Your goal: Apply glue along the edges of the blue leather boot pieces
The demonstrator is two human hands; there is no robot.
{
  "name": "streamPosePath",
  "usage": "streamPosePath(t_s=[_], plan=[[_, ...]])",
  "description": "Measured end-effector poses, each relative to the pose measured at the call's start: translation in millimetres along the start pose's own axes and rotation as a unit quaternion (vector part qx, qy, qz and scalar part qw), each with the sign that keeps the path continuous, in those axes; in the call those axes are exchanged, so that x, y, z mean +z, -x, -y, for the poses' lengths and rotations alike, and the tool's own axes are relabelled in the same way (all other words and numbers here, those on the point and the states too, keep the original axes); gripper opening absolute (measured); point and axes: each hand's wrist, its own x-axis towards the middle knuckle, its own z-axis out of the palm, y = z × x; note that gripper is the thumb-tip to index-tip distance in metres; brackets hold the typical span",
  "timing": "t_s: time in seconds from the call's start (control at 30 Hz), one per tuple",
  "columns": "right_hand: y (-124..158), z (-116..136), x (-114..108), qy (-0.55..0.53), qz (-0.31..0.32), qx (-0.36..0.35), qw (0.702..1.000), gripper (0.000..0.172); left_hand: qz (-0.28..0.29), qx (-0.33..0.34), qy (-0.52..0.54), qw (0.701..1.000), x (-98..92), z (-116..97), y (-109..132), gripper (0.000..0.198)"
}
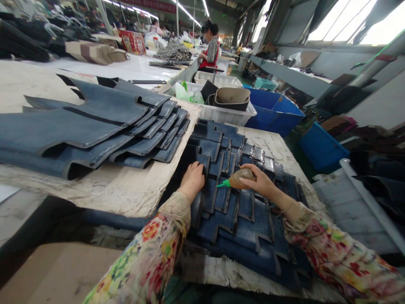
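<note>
My right hand [260,182] is wrapped round a squeeze bottle [241,178] of brownish liquid. The bottle lies tilted, its green nozzle [224,183] pointing left, just above overlapping dark blue leather-like panels [249,230]. Shiny wet-looking strips run along several panel edges. My left hand [193,179] is at the left side of this spread, fingers curled over the edge of a blue panel [198,207]; the fingertips are partly hidden. To the left, a second stack of blue panels [104,114] with stepped, glossy edges rests on a pale sheet [126,192].
Behind the panels stand a white crate [221,114] holding rolled pieces and a large blue bin [275,107]. Another blue bin [324,141] is on the right, near a pale metal rail [373,202]. A person in a red apron [211,48] works farther back beside a long white table [126,67].
</note>
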Motion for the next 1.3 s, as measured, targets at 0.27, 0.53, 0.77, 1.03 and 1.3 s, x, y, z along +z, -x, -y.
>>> streamPosePath(t_s=[0.27,0.53,0.77,1.03,1.3], plan=[[10,5,8,0.009,-0.020,-0.003,1.000,0.041,-0.004,0.003,0.001,1.000,3.6,2,-2,0.035],[38,15,18,-0.050,0.047,0.056,0.996,0.043,-0.001,0.003,-0.002,1.000,5.1,3,-3,0.035],[42,15,16,-0.030,0.029,0.074,0.996,0.045,0.001,0.006,-0.003,1.000,6.2,4,-5,0.037],[59,17,20,-0.073,0.055,0.115,0.989,0.048,0.002,0.004,0.000,1.000,4.5,2,-3,0.035],[66,21,21,-0.080,0.059,0.104,0.990,0.047,0.003,0.007,-0.004,1.000,3.6,2,-3,0.035]])
